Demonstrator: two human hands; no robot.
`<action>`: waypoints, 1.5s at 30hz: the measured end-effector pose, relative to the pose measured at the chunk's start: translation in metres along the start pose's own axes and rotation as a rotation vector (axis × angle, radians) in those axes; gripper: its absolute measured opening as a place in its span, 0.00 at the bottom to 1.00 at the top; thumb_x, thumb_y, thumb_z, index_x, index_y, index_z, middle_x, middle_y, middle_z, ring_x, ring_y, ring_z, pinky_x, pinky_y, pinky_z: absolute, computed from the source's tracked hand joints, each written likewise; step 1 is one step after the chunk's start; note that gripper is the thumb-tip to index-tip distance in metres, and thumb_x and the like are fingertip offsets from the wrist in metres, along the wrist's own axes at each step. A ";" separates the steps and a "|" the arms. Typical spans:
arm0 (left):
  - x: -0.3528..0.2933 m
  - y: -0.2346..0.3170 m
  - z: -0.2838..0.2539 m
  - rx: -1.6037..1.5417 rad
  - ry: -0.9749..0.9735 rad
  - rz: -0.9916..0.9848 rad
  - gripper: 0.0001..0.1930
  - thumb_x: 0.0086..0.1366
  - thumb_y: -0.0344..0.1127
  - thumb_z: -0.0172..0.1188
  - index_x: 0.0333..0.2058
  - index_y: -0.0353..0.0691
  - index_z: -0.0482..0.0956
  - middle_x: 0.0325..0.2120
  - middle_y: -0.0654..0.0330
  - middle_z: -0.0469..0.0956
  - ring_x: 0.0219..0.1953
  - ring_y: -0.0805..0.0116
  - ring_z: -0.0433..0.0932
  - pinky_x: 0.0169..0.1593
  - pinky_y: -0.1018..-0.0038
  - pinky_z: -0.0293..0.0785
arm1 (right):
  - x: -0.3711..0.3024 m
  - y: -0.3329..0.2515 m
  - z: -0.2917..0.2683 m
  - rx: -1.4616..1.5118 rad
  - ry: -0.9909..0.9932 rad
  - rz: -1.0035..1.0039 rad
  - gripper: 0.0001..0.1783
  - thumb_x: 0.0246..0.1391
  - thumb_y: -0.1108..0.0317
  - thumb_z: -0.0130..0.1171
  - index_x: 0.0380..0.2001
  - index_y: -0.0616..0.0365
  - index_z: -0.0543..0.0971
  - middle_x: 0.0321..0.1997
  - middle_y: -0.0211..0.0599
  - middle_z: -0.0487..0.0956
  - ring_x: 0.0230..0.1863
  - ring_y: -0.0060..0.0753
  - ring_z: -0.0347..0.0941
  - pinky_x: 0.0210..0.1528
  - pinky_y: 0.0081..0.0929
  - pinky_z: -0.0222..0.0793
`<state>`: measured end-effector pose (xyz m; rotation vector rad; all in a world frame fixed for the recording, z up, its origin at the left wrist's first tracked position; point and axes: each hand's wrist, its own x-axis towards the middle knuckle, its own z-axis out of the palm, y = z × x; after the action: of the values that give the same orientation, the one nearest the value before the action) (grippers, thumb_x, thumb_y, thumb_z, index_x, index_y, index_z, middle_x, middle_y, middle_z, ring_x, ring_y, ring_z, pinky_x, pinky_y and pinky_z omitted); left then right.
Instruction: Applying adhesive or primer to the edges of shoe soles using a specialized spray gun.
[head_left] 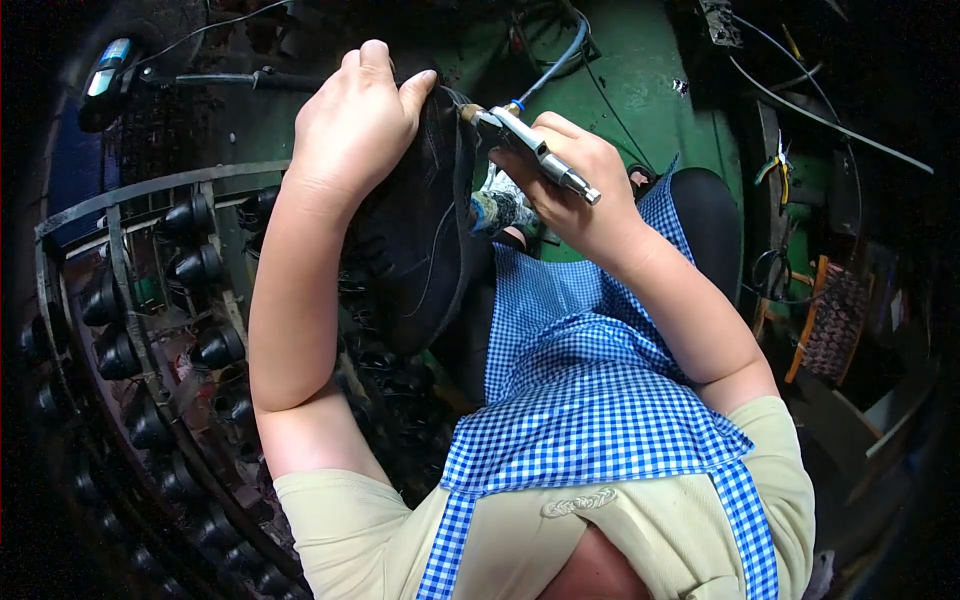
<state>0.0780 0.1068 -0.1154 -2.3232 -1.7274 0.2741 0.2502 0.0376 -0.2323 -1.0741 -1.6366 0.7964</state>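
My left hand (360, 115) is closed at the upper end of a black boot or shoe (405, 255), which hangs down along the inside of my left forearm. Its dark surface makes the exact shape hard to make out. My right hand (580, 170) is wrapped round a silver spray gun (530, 138) with a brass-coloured nozzle end. That end points left, close beside the upper edge of the black footwear. From the gun a blue air hose (557, 65) runs up and away.
At the left stands a curved metal rack (130, 205) with rows of shiny black shoe-like forms (195, 267). Yellow-handled pliers (780, 172) hang at the right, above a woven-seat chair (836, 310). Beyond my knees lies a green floor (640, 70).
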 end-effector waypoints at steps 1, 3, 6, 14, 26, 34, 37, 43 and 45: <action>0.000 0.000 0.000 -0.005 -0.003 -0.008 0.24 0.67 0.54 0.53 0.40 0.34 0.69 0.36 0.46 0.77 0.40 0.48 0.80 0.41 0.59 0.78 | 0.000 -0.001 0.000 0.001 0.011 -0.003 0.12 0.52 0.63 0.65 0.23 0.58 0.76 0.27 0.38 0.73 0.24 0.42 0.73 0.25 0.34 0.69; 0.001 -0.001 0.001 -0.013 -0.006 -0.017 0.24 0.67 0.54 0.53 0.40 0.34 0.69 0.36 0.45 0.77 0.41 0.47 0.80 0.41 0.58 0.78 | -0.002 -0.001 0.001 0.001 0.013 -0.004 0.12 0.52 0.62 0.65 0.23 0.58 0.76 0.26 0.38 0.73 0.24 0.42 0.73 0.24 0.34 0.69; 0.002 -0.003 0.001 -0.021 -0.006 -0.035 0.24 0.67 0.54 0.53 0.39 0.33 0.69 0.37 0.45 0.77 0.41 0.46 0.79 0.42 0.58 0.78 | -0.005 -0.003 0.002 0.013 0.012 0.006 0.13 0.52 0.62 0.65 0.22 0.58 0.76 0.26 0.38 0.73 0.23 0.42 0.73 0.24 0.34 0.69; 0.003 -0.010 -0.003 -0.125 -0.080 -0.154 0.26 0.66 0.57 0.54 0.42 0.34 0.72 0.39 0.42 0.79 0.45 0.46 0.78 0.48 0.58 0.73 | -0.013 -0.010 0.005 0.027 -0.006 -0.030 0.06 0.54 0.69 0.64 0.29 0.60 0.78 0.25 0.38 0.72 0.22 0.36 0.71 0.25 0.29 0.67; 0.003 -0.026 0.005 -0.191 -0.043 -0.158 0.28 0.65 0.57 0.56 0.42 0.32 0.72 0.35 0.40 0.79 0.41 0.44 0.78 0.47 0.59 0.72 | -0.029 -0.016 0.010 0.038 -0.031 -0.078 0.06 0.50 0.71 0.66 0.29 0.59 0.78 0.25 0.38 0.72 0.23 0.38 0.72 0.24 0.29 0.68; 0.003 -0.035 0.011 -0.221 -0.047 -0.207 0.29 0.64 0.58 0.56 0.41 0.32 0.73 0.36 0.38 0.78 0.41 0.45 0.78 0.47 0.60 0.72 | -0.040 -0.022 0.010 0.064 -0.065 -0.102 0.09 0.50 0.69 0.66 0.26 0.58 0.75 0.25 0.37 0.71 0.22 0.36 0.72 0.22 0.29 0.68; 0.002 -0.043 0.012 -0.246 -0.072 -0.245 0.30 0.63 0.60 0.56 0.43 0.33 0.73 0.37 0.40 0.78 0.41 0.48 0.78 0.45 0.62 0.72 | -0.047 -0.024 0.007 0.033 -0.119 -0.070 0.10 0.50 0.64 0.65 0.26 0.57 0.75 0.28 0.37 0.73 0.26 0.40 0.74 0.26 0.34 0.72; -0.042 -0.042 0.013 -0.901 0.171 -0.417 0.34 0.63 0.63 0.56 0.52 0.36 0.70 0.41 0.57 0.76 0.43 0.68 0.76 0.43 0.68 0.72 | -0.058 -0.023 0.003 0.026 -0.151 -0.068 0.09 0.49 0.65 0.66 0.27 0.56 0.76 0.28 0.36 0.73 0.26 0.40 0.74 0.26 0.33 0.72; -0.081 -0.039 0.024 -1.224 0.358 -0.454 0.30 0.66 0.57 0.55 0.55 0.39 0.67 0.45 0.58 0.75 0.44 0.71 0.74 0.47 0.73 0.70 | -0.059 -0.022 0.001 0.027 -0.149 -0.071 0.09 0.48 0.66 0.66 0.27 0.56 0.76 0.28 0.36 0.72 0.27 0.39 0.74 0.27 0.32 0.72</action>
<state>0.0121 0.0414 -0.1263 -2.1543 -2.4685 -1.5593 0.2503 -0.0251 -0.2353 -0.9518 -1.7739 0.8663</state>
